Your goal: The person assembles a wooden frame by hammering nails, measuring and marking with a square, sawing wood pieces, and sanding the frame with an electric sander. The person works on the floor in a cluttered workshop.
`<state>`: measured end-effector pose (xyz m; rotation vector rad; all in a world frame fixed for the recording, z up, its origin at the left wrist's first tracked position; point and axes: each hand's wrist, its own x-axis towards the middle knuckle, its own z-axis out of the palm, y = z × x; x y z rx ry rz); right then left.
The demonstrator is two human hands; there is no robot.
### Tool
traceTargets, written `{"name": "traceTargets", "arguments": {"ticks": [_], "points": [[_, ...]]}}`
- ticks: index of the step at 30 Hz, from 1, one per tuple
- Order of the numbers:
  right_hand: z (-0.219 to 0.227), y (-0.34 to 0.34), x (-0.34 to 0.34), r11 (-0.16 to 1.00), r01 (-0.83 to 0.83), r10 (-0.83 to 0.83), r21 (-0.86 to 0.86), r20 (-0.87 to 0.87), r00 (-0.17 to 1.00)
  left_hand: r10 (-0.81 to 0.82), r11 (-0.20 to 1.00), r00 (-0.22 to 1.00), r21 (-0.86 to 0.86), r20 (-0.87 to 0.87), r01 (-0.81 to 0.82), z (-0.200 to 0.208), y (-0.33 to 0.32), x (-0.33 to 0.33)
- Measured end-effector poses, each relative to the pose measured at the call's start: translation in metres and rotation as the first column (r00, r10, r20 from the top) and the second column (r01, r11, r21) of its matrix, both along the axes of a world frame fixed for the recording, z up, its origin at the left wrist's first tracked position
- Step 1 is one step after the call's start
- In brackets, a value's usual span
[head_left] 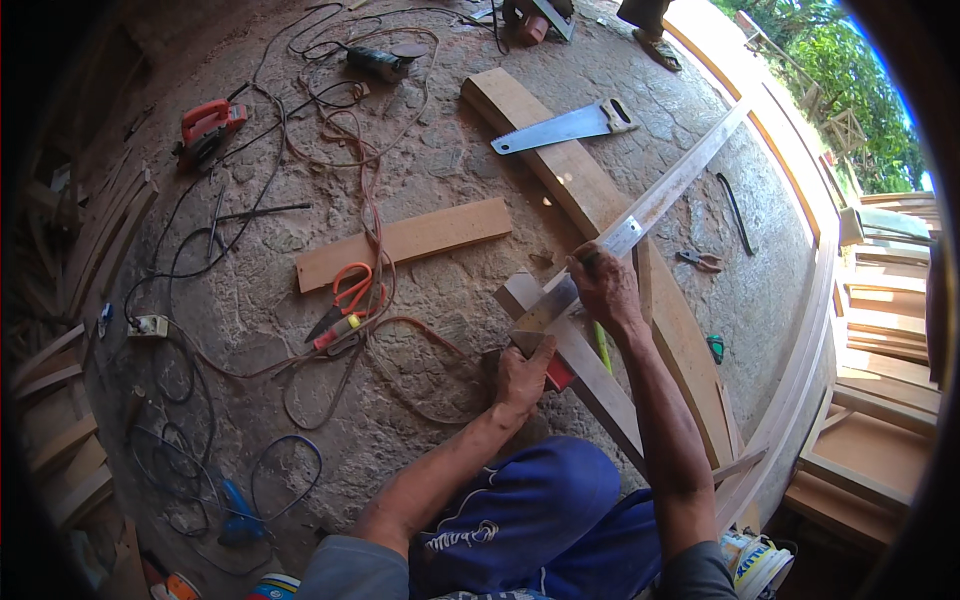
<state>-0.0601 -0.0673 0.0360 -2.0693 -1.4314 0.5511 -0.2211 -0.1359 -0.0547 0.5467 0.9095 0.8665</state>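
A long pale strip [690,170] runs diagonally from the far right toward my knees, its near end resting across a narrow board [600,385]. My left hand [525,380] is closed at that near end, thumb on top, beside a red piece [558,375] whose kind I cannot make out. Further up, my right hand [608,290] curls over the strip, with a small dark thing near its fingertips. A shiny flat metal piece [560,298] lies between my hands. Beyond them, a handsaw [560,130] lies across a thick wooden beam [585,185].
A short plank [410,240] lies left of my hands, with orange-handled scissors [350,290] and tangled cords by it. An angle grinder [380,62], a red power tool [210,130], pliers [700,261] and a power socket [148,326] lie around. Wooden frames [865,440] stand at right.
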Motion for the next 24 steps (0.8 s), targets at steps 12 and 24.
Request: {"name": "traceTargets", "arguments": {"ticks": [12,24], "points": [[0.026,-0.107,-0.043,0.948,-0.301,0.313,-0.106,0.130,0.941,0.324,0.945,0.943,-0.080,0.069,-0.319,-0.023,0.047,-0.080],[-0.004,-0.123,-0.031,0.864,-0.502,0.441,0.036,0.430,0.788,0.277,0.886,0.935,-0.318,-0.219,-0.337,-0.076,0.072,-0.108]]}}
